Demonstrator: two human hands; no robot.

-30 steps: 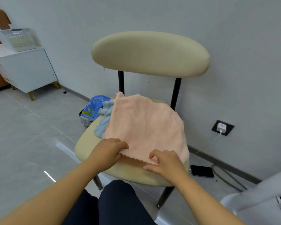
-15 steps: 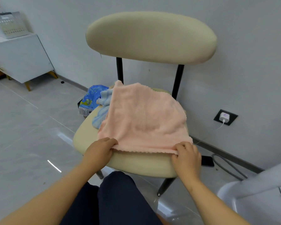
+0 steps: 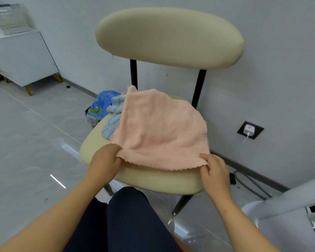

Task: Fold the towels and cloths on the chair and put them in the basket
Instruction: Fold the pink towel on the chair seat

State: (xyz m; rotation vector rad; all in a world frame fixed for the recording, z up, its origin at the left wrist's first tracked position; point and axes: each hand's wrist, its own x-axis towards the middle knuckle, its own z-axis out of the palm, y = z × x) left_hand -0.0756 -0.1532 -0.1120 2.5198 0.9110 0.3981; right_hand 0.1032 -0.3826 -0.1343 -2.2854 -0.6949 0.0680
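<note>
Now my left hand (image 3: 104,160) and right hand (image 3: 215,171) are each pinching a near corner of the pink towel (image 3: 160,131) lying on the chair (image 3: 153,179). I am thinking both corners should lift together.

Blue cloth (image 3: 111,124) half-hidden (under pink towel (image 3: 160,128))

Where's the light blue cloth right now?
In the head view, the light blue cloth lies on the left side of the chair seat, partly covered by the pink towel, with a blue patterned bag just beyond it.
</note>
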